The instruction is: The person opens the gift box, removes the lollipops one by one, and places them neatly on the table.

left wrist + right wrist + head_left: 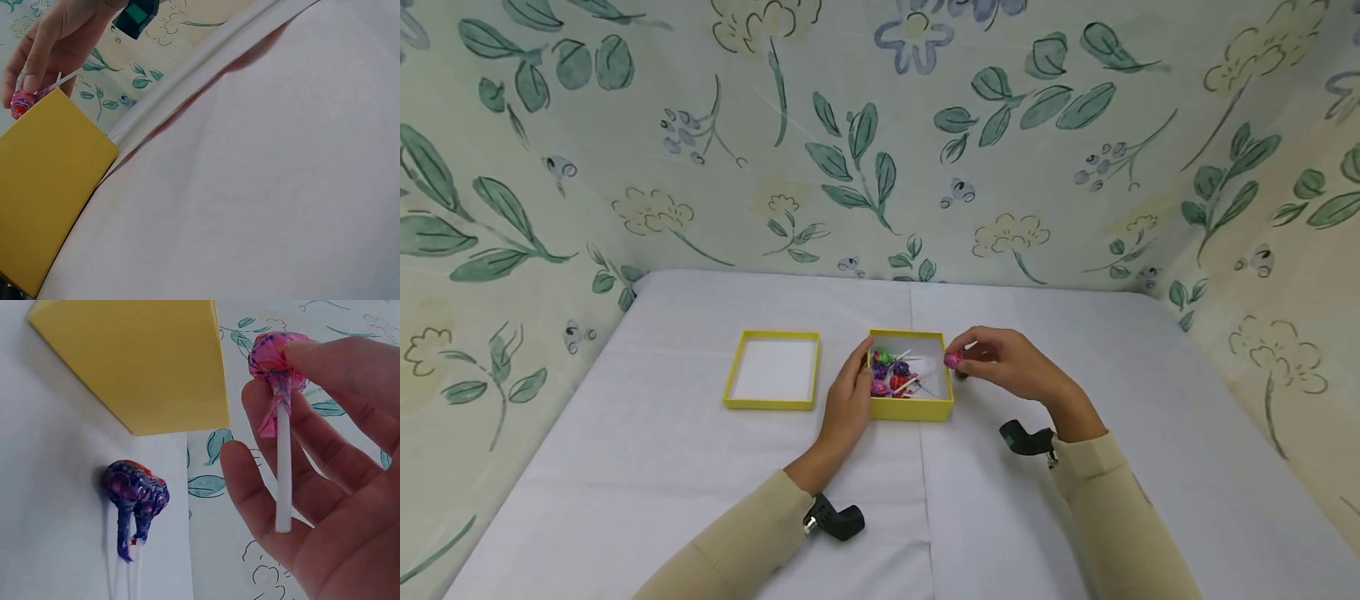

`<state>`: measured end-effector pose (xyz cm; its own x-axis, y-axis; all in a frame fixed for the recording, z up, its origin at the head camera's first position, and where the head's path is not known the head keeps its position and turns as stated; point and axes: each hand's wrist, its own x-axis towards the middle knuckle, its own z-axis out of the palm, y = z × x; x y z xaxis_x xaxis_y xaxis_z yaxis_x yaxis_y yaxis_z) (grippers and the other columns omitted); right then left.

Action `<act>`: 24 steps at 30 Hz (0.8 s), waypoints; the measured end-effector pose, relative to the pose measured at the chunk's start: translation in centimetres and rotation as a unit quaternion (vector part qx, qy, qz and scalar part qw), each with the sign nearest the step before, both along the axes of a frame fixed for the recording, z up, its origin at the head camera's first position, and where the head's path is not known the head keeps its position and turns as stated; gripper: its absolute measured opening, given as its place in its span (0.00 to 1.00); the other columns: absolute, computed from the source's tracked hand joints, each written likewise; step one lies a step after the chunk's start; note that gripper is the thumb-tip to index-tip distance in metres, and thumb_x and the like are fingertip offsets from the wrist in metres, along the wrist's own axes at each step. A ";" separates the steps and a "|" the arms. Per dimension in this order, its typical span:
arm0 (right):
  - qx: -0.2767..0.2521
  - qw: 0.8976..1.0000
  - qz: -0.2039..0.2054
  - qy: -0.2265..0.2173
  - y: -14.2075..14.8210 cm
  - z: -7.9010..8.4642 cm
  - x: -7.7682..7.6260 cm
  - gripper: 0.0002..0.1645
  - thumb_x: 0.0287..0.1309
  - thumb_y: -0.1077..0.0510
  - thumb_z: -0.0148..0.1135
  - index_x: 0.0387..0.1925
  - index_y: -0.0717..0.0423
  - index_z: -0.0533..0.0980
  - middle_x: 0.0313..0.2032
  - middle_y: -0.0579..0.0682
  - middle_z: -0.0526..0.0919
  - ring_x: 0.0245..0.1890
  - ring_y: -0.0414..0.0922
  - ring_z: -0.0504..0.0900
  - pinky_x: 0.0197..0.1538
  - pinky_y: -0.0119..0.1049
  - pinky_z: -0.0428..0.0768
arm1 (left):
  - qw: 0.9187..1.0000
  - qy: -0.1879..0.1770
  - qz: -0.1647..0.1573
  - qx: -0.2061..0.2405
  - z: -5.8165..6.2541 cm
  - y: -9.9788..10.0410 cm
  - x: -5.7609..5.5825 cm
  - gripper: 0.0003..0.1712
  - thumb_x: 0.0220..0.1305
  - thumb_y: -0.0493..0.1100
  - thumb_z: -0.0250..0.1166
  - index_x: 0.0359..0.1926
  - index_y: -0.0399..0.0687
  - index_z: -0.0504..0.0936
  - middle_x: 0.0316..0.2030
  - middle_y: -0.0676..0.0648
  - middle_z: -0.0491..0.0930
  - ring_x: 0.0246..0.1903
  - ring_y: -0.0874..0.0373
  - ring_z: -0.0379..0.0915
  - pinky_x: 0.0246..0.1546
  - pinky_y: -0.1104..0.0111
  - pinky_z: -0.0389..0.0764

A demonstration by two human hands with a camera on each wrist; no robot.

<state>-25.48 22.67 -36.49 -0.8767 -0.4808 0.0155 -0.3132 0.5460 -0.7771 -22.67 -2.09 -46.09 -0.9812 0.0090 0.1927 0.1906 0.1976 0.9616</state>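
Observation:
My right hand [1011, 364] pinches a pink-wrapped lollipop [278, 356] by its head between thumb and fingers, its white stick hanging down. It hovers just beside the right wall of an open yellow box [913, 409]. Inside the box lie several lollipops [901, 367] in purple, red, pink and green wrappers. Against the box's left side rests my left hand [847, 400], its fingers fairly straight along the wall; the left wrist view does not show this hand. Purple-wrapped lollipops [134, 487] lie on the table right of the box, mostly hidden in the head view.
A yellow-edged lid [771, 405] with a white inside lies left of the box. White cloth [647, 433] covers the table. Behind it hangs a floral curtain [880, 242]. Each wrist carries a black camera mount [1026, 439].

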 end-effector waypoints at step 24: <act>0.099 0.993 -0.020 0.066 2.4 -4.2 0.3 0.16 0.56 0.66 0.66 0.47 0.53 0.81 0.46 0.46 0.81 0.43 0.45 0.78 0.51 0.48 0.80 | 1.000 -0.003 -0.006 0.009 0.1 0.0 0.1 0.27 0.75 0.43 0.42 0.72 0.65 0.60 0.71 0.57 0.58 0.70 0.63 0.50 0.69 0.62 0.55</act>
